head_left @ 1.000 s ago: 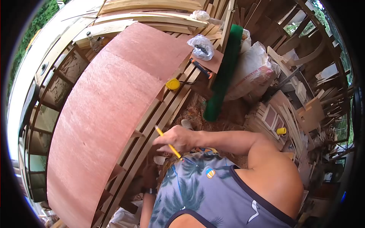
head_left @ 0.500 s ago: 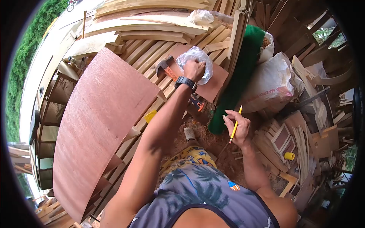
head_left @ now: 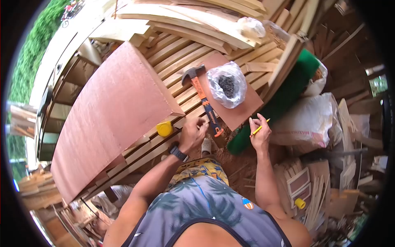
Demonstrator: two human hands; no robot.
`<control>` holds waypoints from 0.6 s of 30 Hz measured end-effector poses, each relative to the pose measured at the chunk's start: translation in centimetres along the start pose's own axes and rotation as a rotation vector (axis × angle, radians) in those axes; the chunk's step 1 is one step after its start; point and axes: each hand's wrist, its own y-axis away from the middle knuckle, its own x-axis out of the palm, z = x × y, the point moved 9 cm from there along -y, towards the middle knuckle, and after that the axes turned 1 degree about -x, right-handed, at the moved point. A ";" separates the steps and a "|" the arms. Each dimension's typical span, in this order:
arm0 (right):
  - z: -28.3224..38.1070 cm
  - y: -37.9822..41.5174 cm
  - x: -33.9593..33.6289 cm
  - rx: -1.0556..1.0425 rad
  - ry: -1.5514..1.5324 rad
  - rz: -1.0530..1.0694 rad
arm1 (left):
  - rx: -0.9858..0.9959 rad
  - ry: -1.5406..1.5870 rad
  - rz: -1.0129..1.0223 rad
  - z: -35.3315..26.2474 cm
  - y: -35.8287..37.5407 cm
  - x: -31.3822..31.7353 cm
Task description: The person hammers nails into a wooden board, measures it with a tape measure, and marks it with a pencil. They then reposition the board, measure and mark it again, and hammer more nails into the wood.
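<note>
My left hand [head_left: 193, 132], with a dark wristwatch [head_left: 178, 152] on the wrist, is closed in front of my waist. Its fingers curl together, and whatever they hold is too small to make out. Just right of it lies a claw hammer [head_left: 207, 103] with an orange and dark handle. A clear plastic bag [head_left: 214, 88] of dark nails [head_left: 226, 85] sits rolled open on a small plywood piece [head_left: 245, 110]. In my right hand [head_left: 261, 136] a yellow pencil [head_left: 257, 129] is held, near that piece's lower right corner.
A large curved plywood sheet [head_left: 111, 111] covers a ribbed wooden frame on the left. Yellow tape measure-like object [head_left: 164, 129] lies at its edge. Timber strips [head_left: 185, 53] stretch behind. A green roll [head_left: 288, 96] and white sack [head_left: 306, 123] stand right; wood scraps cover the ground.
My left hand has come out of the plastic bag and back toward my body, uncovering the nails. My right hand still holds the pencil, now tilted more sideways. The view has shifted.
</note>
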 end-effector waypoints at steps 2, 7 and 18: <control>3.7 -1.8 0.7 -0.108 -0.031 0.067 | -0.167 0.056 0.197 3.2 4.0 0.1; 9.9 -2.9 6.3 -0.324 -0.158 0.374 | -0.429 -0.184 0.207 8.1 13.0 -7.6; 17.9 -3.3 23.1 -0.999 0.676 1.080 | -0.968 0.363 -0.420 21.9 33.6 -22.9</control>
